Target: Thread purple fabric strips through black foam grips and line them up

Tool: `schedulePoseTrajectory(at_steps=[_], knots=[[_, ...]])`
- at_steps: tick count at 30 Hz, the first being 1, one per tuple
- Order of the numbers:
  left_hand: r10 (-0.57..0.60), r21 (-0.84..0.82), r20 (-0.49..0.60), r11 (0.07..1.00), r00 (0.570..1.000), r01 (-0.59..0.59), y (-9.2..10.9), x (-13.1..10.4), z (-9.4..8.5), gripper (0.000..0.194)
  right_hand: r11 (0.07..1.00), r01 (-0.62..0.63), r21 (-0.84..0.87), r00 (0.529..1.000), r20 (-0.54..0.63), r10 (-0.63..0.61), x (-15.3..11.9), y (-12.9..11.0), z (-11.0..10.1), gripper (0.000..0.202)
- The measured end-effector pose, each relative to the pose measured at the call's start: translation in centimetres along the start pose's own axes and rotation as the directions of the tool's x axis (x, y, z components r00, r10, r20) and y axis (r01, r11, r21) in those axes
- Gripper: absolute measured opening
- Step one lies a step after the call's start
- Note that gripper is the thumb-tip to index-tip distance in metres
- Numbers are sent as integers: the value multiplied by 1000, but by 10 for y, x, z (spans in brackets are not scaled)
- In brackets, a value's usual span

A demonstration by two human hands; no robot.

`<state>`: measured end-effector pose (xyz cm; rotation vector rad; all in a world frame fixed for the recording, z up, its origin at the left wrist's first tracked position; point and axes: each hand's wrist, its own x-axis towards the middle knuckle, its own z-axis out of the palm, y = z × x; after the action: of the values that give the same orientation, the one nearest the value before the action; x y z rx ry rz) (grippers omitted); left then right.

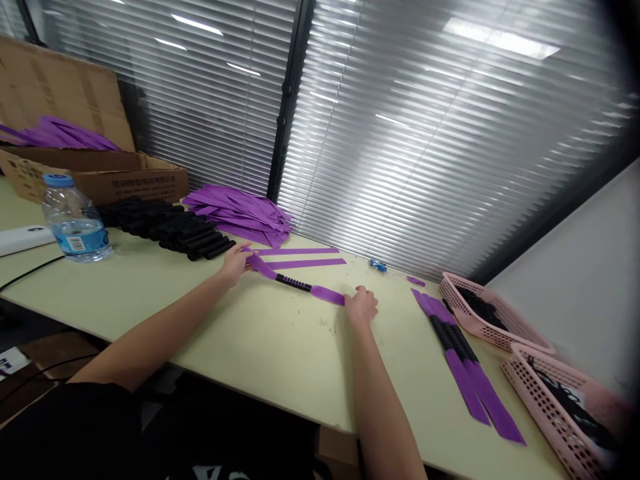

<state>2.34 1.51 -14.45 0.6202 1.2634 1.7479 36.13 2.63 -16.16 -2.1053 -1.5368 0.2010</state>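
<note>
A purple strap (327, 295) with a black ribbed sleeve (293, 283) around its middle is stretched between my two hands above the table. My left hand (237, 264) is closed on its left end, and my right hand (361, 306) pinches its right end. Behind the strap, two flat purple strips (306, 263) lie side by side on the table. On the right lie finished-looking purple straps (466, 380) with black sleeves (453, 339) around their middles.
Black sleeves (185, 230) and loose purple strips (240, 212) are piled at the back left, near a bottle (75, 223) and cardboard box (135, 185). Pink baskets (543, 400) line the right edge of the table (260, 353). A small blue object (378, 265) lies at the back.
</note>
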Motion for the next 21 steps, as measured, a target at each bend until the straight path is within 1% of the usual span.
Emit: schedulePoseTrajectory(at_steps=[3,7,10,12,15,17,19,20,21], knots=[[-35,71,42,997,999,31,0,-4,1,32,999,-5,33,998,-63,7,1,0,2,45],[-96,147,85,986,992,83,-1,-2,0,23,995,-40,87,994,-97,48,6,-2,3,47],[-88,227,90,972,992,66,-4,2,-3,16,995,-18,95,993,-112,29,10,-3,4,51],[-33,290,69,957,997,11,-5,4,-5,11,996,30,86,994,-110,-20,9,-4,7,52],[142,357,29,923,990,-142,-6,6,-9,12,990,126,64,990,-73,-121,2,-8,14,52],[265,383,17,889,964,-251,-5,6,-11,19,980,191,51,981,-32,-190,-5,-13,21,52],[351,398,23,855,936,-331,-4,6,-11,25,967,251,43,968,12,-251,-13,-18,27,52],[391,413,51,829,919,-376,-4,5,-11,27,958,284,35,958,36,-285,-16,-21,30,52],[431,433,101,793,897,-430,-4,4,-11,28,947,320,24,945,61,-321,-20,-24,31,52]])
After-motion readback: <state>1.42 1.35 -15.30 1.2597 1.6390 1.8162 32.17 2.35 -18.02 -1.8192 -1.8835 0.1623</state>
